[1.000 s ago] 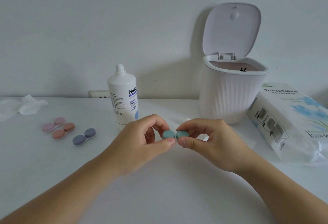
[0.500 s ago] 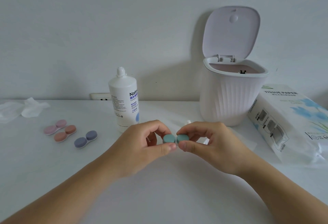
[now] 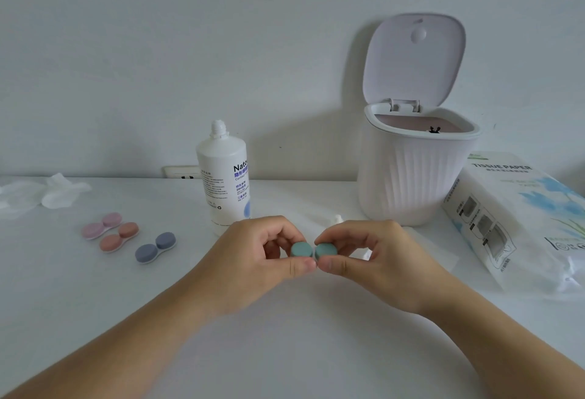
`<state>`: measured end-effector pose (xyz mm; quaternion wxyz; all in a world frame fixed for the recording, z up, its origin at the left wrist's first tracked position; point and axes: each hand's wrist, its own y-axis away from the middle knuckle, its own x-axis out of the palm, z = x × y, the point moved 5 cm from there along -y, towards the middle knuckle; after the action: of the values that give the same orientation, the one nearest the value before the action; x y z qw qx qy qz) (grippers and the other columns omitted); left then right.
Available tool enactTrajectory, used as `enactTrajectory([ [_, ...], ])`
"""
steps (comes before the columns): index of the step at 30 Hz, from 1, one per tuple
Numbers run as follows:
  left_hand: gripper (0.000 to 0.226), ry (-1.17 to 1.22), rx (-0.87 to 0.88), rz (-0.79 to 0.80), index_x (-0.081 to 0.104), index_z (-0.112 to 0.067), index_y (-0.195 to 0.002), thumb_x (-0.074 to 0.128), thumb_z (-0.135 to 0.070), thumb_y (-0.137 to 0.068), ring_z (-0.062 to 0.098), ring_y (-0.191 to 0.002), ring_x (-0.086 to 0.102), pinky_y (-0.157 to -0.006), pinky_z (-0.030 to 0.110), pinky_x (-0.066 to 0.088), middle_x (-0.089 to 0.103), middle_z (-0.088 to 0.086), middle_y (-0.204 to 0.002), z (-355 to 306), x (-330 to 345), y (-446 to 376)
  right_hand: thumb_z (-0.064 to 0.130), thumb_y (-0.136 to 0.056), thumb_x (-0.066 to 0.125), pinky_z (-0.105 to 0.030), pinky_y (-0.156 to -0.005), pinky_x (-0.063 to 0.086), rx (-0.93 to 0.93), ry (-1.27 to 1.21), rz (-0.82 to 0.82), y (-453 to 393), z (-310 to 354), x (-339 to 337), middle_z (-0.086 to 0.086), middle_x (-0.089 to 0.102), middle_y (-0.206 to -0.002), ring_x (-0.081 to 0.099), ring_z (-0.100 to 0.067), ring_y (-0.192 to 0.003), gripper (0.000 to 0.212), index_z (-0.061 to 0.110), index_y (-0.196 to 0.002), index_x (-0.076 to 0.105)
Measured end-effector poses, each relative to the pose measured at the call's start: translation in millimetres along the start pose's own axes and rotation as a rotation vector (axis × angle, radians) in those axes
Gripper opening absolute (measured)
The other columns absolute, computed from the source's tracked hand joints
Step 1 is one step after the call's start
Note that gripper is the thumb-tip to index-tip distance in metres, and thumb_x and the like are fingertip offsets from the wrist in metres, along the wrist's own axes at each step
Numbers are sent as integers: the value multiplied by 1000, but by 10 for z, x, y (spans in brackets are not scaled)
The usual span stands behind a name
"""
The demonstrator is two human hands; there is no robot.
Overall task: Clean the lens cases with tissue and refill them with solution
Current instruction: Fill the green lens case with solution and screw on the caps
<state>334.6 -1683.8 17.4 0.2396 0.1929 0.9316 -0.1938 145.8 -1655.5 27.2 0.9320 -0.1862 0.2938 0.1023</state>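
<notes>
Both hands meet at the centre of the white table (image 3: 285,351), pinching a teal lens case (image 3: 311,250) between them: the left hand (image 3: 253,259) curls thumb and fingers round its left cap, the right hand (image 3: 380,259) round its right cap. At 12 o'clock from the case stands the uncapped solution bottle (image 3: 223,177); at 1 o'clock a white bin (image 3: 411,177), lid up; at 3 o'clock a tissue paper pack (image 3: 519,218). At 9 o'clock lie pink (image 3: 102,225), orange (image 3: 119,236) and purple lens cases (image 3: 155,247), caps on, with crumpled tissue (image 3: 47,193) at 10 o'clock

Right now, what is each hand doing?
Left hand: pinches the left cap of the teal plastic lens case.
Right hand: pinches the case's right cap.
</notes>
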Motion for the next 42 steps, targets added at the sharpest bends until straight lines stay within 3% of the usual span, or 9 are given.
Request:
enactTrajectory([
  [6, 22, 109, -61, 101, 73, -28, -83, 84, -40, -69, 8, -68, 58, -63, 23, 48, 72, 5, -82, 40, -7, -10, 28, -82, 81, -8, -77, 49, 24, -64, 36, 0, -24, 47, 20, 77, -87, 72, 0, -84, 17, 38, -93, 75],
  [12, 18, 132, -74, 137, 75, -24, -86, 87, -25, -74, 9, -70, 59, -68, 29, 49, 74, 5, -85, 71, 18, -17, 25, -81, 83, -7, -76, 47, 41, -71, 67, -3, -50, 55, 16, 77, -86, 71, 0, -83, 15, 29, -95, 78],
  [17, 16, 79, -84, 95, 76, -28, -84, 89, -28, -75, 12, -66, 54, -63, 31, 45, 71, -8, -76, 105, 11, -25, 32, -74, 86, -5, -74, 44, 10, 16, -6, -20, -42, -6, 21, 74, -85, 68, 4, -83, 21, 32, -92, 75],
  [21, 15, 5, -50, 68, 75, -29, -83, 88, -30, -76, 9, -58, 46, -55, 21, 39, 63, -20, -66, 120, 8, -34, 30, -75, 86, -17, -76, 47, -52, 112, -6, -43, -24, -13, 14, 68, -81, 64, -10, -82, 18, 23, -89, 77],
  [24, 16, -75, -28, 71, 74, -30, -85, 86, -35, -76, 4, -50, 38, -49, 13, 31, 53, -23, -54, 135, 16, -31, 30, -77, 85, -14, -70, 43, -56, 136, 1, -46, -43, -6, 14, 64, -78, 61, -10, -78, 14, 23, -86, 77],
  [27, 17, -145, -5, 75, 74, -33, -88, 86, -39, -76, 3, -49, 39, -48, 11, 32, 59, -28, -64, 148, 17, -39, 33, -77, 83, -28, -70, 49, -43, 162, -1, -53, -81, 16, 8, 65, -79, 60, -13, -75, 12, 26, -84, 76],
  [31, 28, -223, -58, 37, 72, -38, -95, 84, -52, -74, 2, -53, 44, -52, 15, 37, 68, -21, -86, 254, -90, -46, 38, -77, 81, -35, -69, 50, -8, 251, -56, -107, -188, 6, 10, 63, -79, 58, -12, -72, 12, 30, -81, 73],
  [38, 17, -473, -198, -113, 68, -47, -80, 74, -62, -72, 0, -48, 49, -48, 15, 33, 62, -32, -71, 290, -636, 145, 41, -78, 77, -15, -58, 37, 26, 379, -162, -156, -352, -63, 13, 57, -73, 53, -5, -71, 10, 35, -78, 69],
  [42, 8, -634, -268, -379, 66, -46, -82, 72, -50, -79, 3, -53, 54, -62, 31, 46, 63, -33, -73, 331, -1124, 430, 41, -79, 78, -30, -65, 46, 65, 414, -183, -189, -406, -66, 11, 58, -75, 52, -6, -66, 14, 29, -83, 71],
])
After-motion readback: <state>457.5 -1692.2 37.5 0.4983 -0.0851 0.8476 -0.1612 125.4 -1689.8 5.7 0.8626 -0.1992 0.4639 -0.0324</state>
